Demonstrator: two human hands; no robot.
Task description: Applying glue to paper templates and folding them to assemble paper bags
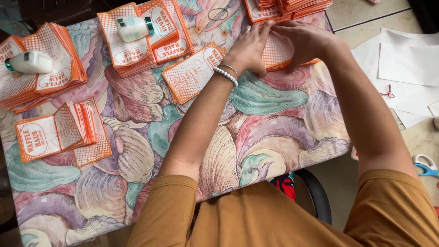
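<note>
- I am wearing the single camera on my head; it is looking steeply down over my chest and arms.
- It is facing the table (274, 137) ahead of me, with floor (366, 18) showing at right.
- It is sitting close, at arm's reach.
- No second view is overlapping it.

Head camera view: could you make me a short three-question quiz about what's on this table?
1. True or false: both hands press on the same orange-and-white paper sleeve.
2. What lies on top of the two left stacks? A) scissors B) small white bottles C) rubber bands
3. Which wrist wears a beaded bracelet?

Key: 1 true. 2 B, one bottle per stack, the other farther left. 3 The left.
</note>
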